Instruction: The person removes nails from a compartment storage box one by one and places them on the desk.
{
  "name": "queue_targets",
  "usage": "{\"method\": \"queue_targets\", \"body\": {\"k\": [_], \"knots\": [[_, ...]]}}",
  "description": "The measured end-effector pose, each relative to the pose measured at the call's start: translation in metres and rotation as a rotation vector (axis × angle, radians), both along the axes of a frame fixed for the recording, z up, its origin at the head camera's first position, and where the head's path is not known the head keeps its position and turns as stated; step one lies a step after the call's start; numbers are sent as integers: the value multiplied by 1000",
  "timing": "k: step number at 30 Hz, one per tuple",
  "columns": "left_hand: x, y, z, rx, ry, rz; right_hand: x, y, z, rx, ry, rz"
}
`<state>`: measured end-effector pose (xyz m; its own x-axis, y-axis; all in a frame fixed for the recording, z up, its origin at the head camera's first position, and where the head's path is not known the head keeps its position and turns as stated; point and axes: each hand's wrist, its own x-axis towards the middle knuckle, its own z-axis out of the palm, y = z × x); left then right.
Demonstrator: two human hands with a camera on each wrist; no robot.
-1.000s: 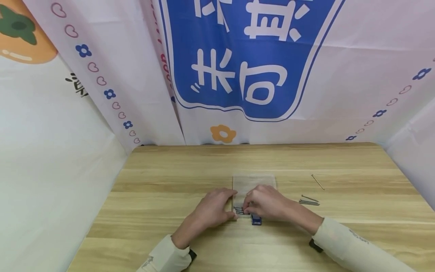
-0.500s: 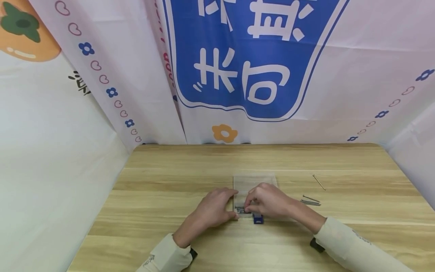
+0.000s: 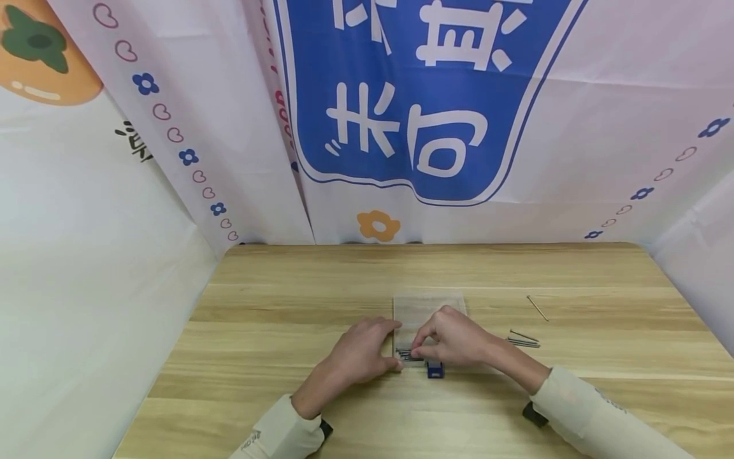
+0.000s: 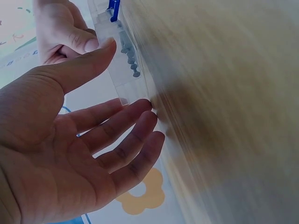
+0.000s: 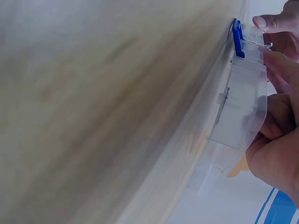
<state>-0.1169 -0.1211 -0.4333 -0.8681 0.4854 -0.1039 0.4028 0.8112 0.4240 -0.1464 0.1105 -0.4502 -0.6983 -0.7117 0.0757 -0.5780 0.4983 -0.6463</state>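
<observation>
Several nails (image 3: 406,355) lie close together in the near left part of a clear plastic box (image 3: 423,307), which rests near the middle of a table. A blue clasp (image 3: 435,370) projects from its near edge. At the box's left side the left hand (image 3: 367,350) touches with thumb and fingers extended, spread rather than clenched. The right hand (image 3: 453,335) is curled over the near right part, thumb and forefinger pinching at the nails. Farther right lies a small cluster of loose nails (image 3: 523,343); beyond it, a single nail (image 3: 537,308) slants apart from the others. The table (image 3: 287,287) has a pale, yellowish wood grain running left to right, with rounded far corners. Cream sleeves (image 3: 602,414) enter from the near side. Behind the far edge hangs a white cloth (image 3: 602,127) bearing a large blue panel (image 3: 401,95) of white characters and, below it, an orange flower (image 3: 379,225). Borders of blue blossoms and outlined hearts descend at either side. Pale cloth (image 3: 86,255) encloses the left, printed at its far upper part with an orange fruit (image 3: 74,76).
</observation>
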Motion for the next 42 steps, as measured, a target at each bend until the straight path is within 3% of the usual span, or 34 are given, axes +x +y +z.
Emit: {"method": "queue_targets", "body": {"k": [19,42], "knots": [[2,-2,1,9,-7,12,4,11,10,-40,-59,-48],[3,0,-1,13,-12,8,9,80,28,-8,6,-252]]}}
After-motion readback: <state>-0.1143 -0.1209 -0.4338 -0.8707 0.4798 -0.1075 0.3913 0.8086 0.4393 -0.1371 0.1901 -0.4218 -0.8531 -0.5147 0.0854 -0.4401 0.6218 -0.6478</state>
